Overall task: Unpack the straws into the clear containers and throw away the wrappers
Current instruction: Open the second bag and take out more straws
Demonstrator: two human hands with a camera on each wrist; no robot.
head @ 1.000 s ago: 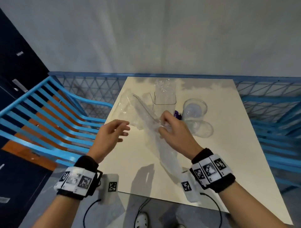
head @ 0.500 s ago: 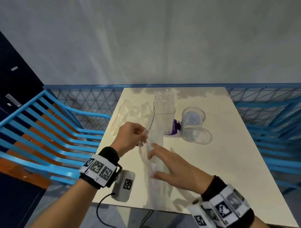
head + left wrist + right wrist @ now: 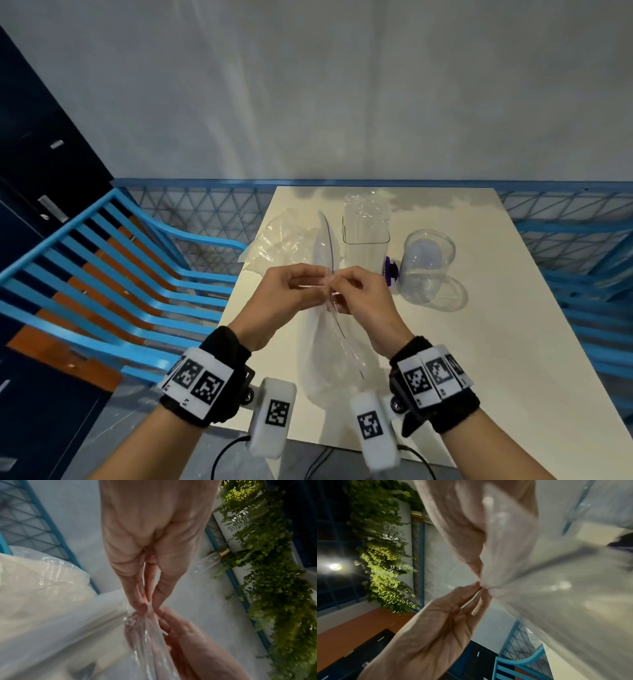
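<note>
While the clear straw packet (image 3: 330,329) is held above the desk (image 3: 496,342), its top edge is pinched by the left hand (image 3: 291,294) and right hand (image 3: 359,294). Opening seems underway; a gentle pull apart is probably needed next.

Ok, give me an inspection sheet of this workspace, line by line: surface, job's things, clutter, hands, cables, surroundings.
Surface: cream table, bare at the right.
Job's things: clear straw bag held up over the table; tall clear container and round clear container standing behind it.
Clutter: crumpled clear wrapper at the table's far left; purple item between the containers.
Hands: left hand and right hand both pinch the bag's edge, fingers meeting.
Cables: black cables hanging below the near edge.
Surroundings: blue slatted chair left, blue mesh railing behind, grey wall.
</note>
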